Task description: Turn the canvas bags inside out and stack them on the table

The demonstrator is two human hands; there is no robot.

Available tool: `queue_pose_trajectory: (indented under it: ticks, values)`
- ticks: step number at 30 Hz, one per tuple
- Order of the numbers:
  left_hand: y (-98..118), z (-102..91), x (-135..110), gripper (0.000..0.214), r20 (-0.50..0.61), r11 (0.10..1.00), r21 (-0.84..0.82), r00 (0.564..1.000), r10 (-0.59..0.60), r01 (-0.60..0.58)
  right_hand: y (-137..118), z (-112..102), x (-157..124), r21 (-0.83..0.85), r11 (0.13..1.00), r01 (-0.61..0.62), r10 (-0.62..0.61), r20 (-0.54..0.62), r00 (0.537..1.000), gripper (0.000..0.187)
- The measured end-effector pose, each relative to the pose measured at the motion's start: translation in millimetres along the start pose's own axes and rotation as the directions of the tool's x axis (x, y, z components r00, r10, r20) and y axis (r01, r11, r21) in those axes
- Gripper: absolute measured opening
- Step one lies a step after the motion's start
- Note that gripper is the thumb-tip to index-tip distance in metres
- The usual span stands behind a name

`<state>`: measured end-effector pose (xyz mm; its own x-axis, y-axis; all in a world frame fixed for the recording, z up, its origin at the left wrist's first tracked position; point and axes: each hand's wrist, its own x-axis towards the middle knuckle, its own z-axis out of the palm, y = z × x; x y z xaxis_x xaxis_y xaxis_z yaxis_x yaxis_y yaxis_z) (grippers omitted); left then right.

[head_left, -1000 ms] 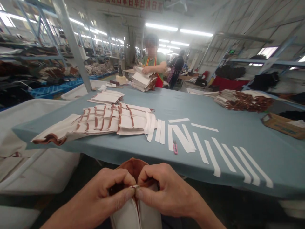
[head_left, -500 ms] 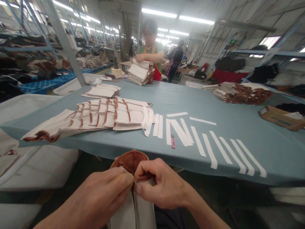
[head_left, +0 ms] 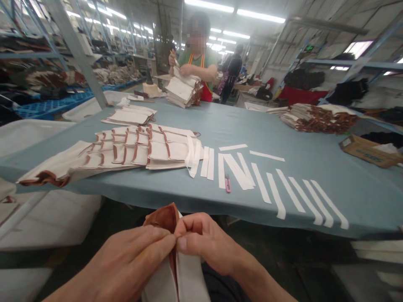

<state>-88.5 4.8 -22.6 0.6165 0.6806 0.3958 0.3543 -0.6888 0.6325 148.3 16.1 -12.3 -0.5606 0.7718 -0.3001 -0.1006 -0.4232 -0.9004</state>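
Observation:
Below the table's front edge I hold a cream fabric piece (head_left: 192, 274) with brown trim and a brown lining showing at its top. My left hand (head_left: 126, 256) is closed on the left side of its brown-edged seam, fingertips pressed together. Thumb and bent forefinger of my right hand (head_left: 204, 243) pinch the seam from the other side. The two sets of fingertips meet at one spot, and whatever small part lies between them is hidden.
On the blue-covered table (head_left: 239, 126) lie overlapping cream pieces (head_left: 132, 144), white strips (head_left: 261, 182) and pink thread snips (head_left: 227, 183). A brown-trimmed pile (head_left: 317, 118) and a cardboard box (head_left: 371, 150) are at right. Across the table a co-worker (head_left: 197, 63) handles a cream stack (head_left: 184, 90).
The brown top of the fabric has folded to a narrower point between my hands. My left fingers lie flatter over the seam. The co-worker has raised one hand above the stack.

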Motion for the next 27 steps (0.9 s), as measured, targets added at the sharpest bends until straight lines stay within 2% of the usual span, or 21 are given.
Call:
queue_pose_trajectory:
  ticks: [3, 5, 8, 10, 13, 16, 18, 20, 22, 24, 25, 27]
  values:
    - [5, 6.1, -6, 0.047, -0.037, 0.996, -0.015, 0.996, 0.085, -0.086, -4, 3, -6, -0.041, 0.998, 0.045, -0.044, 0.006, 0.999, 0.042]
    - [9, 7.2, -10, 0.041, -0.058, 0.995, -0.103, 0.998, -0.013, 0.007, -6, 7, -10, -0.096, 0.990, 0.101, -0.102, -0.012, 0.995, 0.030]
    - [17, 5.4, -10, 0.014, -0.060, 0.929, -0.305, 0.969, -0.238, 0.209, -5, 13, -15, -0.272, 0.940, 0.207, -0.230, -0.057, 0.972, 0.014]
    - [22, 2.7, -6, 0.028, -0.029, 0.865, -0.417, 0.947, -0.320, 0.279, -4, 16, -17, -0.388, 0.881, 0.271, -0.317, -0.058, 0.947, 0.010]
    - [22, -3.4, 3, 0.035, 0.070, 0.819, -0.460, 0.934, -0.351, 0.342, -2, 20, -19, -0.527, 0.747, 0.405, -0.492, -0.029, 0.870, 0.010]
    - [19, -13.1, 9, 0.027, 0.167, 0.803, -0.411, 0.901, -0.399, 0.432, -3, 21, -21, -0.670, 0.541, 0.509, -0.650, 0.051, 0.759, 0.015]
    - [19, -21.8, 11, 0.022, 0.251, 0.816, -0.330, 0.877, -0.409, 0.475, -6, 21, -24, -0.736, 0.410, 0.539, -0.693, 0.133, 0.709, 0.016]
    - [23, -30.3, 14, 0.019, 0.340, 0.862, -0.201, 0.858, -0.384, 0.465, -10, 19, -27, -0.766, 0.310, 0.563, -0.702, 0.214, 0.679, 0.016]
    - [29, -35.2, 19, 0.019, 0.384, 0.911, -0.089, 0.858, -0.341, 0.402, -15, 16, -30, -0.774, 0.272, 0.571, -0.672, 0.272, 0.689, 0.014]
    - [33, -33.8, 22, 0.021, 0.373, 0.941, -0.043, 0.880, -0.295, 0.334, -21, 13, -32, -0.770, 0.297, 0.564, -0.635, 0.282, 0.719, 0.011]
    - [33, -30.7, 22, 0.022, 0.360, 0.949, -0.039, 0.890, -0.279, 0.313, -24, 10, -33, -0.764, 0.342, 0.548, -0.607, 0.265, 0.749, 0.009]
    - [31, -21.8, 20, 0.025, 0.325, 0.944, -0.047, 0.899, -0.293, 0.325, -26, 6, -31, -0.717, 0.496, 0.490, -0.521, 0.206, 0.828, 0.008]
